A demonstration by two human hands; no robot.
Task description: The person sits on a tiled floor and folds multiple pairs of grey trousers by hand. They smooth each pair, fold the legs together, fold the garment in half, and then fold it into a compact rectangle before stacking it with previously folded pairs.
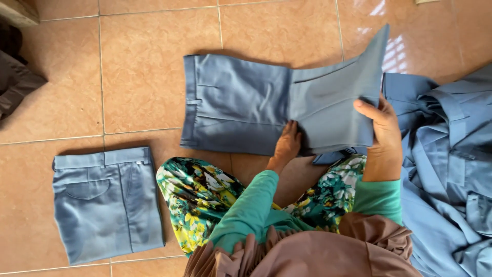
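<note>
1. A person sits cross-legged on a tiled floor (138, 77), with flower-patterned trousers (197, 197) and green sleeves in view.
2. A pair of grey-blue trousers (236, 105) lies flat on the floor in front of the knees, its waistband toward the left of the view and its legs running to the right.
3. The left hand (288, 143) rests palm-down on the trousers near the fold line, fingers spread flat and pressing the cloth; it grips nothing.
4. The right hand (384, 128) is clenched on the leg end of the same trousers, thumb on top of the cloth, and holds that part lifted off the floor and bent over toward the waistband.
5. A second pair of grey-blue trousers, already folded (105, 202), lies on the floor to the person's left, just beside the left knee and well apart from both hands.
6. A heap of blue garments (451, 169) is piled at the person's right, touching the right knee.
7. A dark cloth (15, 82) lies at the far left edge, near the corner.
</note>
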